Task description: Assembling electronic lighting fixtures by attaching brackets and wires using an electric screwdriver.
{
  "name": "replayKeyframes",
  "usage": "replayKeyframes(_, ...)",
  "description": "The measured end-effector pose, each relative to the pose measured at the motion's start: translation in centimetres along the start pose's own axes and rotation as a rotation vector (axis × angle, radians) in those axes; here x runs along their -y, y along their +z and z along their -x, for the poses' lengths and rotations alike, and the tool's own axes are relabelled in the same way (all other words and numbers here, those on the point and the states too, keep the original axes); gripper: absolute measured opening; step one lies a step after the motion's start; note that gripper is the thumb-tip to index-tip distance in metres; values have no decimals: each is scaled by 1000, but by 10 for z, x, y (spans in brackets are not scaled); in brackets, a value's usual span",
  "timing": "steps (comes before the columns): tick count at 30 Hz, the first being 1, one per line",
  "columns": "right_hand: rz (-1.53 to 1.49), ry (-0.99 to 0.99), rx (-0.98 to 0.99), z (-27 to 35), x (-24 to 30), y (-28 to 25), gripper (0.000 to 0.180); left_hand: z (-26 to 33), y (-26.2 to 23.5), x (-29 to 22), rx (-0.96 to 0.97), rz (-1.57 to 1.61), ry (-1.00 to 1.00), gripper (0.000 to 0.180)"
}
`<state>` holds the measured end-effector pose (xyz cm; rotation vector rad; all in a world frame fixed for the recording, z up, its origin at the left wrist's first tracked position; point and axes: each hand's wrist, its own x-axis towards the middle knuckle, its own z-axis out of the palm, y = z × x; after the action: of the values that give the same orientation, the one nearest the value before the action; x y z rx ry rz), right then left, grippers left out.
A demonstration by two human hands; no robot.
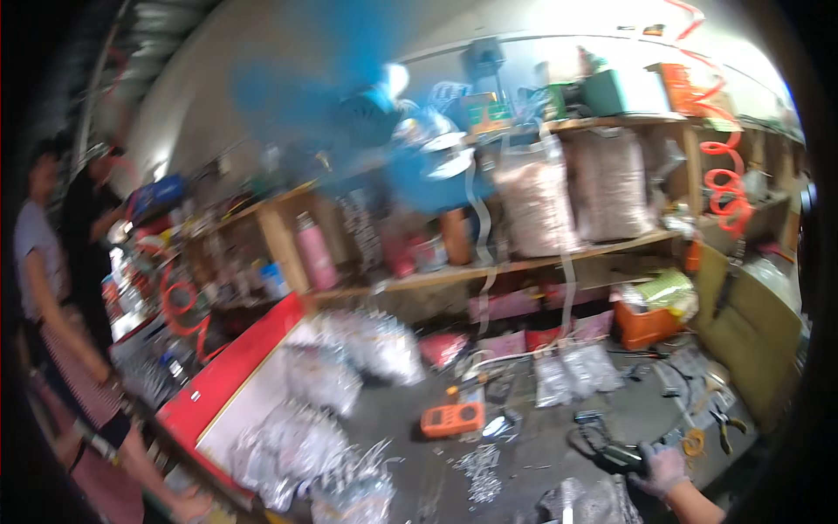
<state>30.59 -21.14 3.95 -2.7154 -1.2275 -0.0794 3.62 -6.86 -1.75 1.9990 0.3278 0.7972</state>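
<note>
My right hand, in a pale thin glove, comes in from the lower right. Its fingers close around the end of a dark cylindrical tool lying low over the table; motion blur hides its exact kind. Just beyond it is a small dark device with a black cord. Clear plastic bags of parts lie to the hand's left, at the near edge. A pile of small metal pieces and an orange handheld meter are further left on the dark table. My left hand is not in view.
Filled clear bags crowd a red-sided tray at left. Pliers and an orange bin are at right. A blurred blue fan hangs before the shelves. Two people stand at far left.
</note>
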Motion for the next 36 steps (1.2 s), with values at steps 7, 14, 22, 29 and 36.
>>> replayKeyframes(7, 27, 20, 32, 5, 10, -10, 68, 7, 6, 23, -30, -4, 24, 16)
replayKeyframes(14, 9, 46, 29, 8, 9, -15, 64, 6, 6, 22, -31, -27, 23, 19)
replayKeyframes(22, 27, 19, -9, 7, -2, -5, 60, 6, 9, 20, -26, -27, 27, 18)
replayKeyframes(29, -43, 22, 69, 2, -8, -7, 58, 6, 14, 30, -52, -5, 104, 20)
replayKeyframes(36, -672, 8, 56, -11, -16, -5, 66, 5, 5, 23, -71, 14, 71, 17)
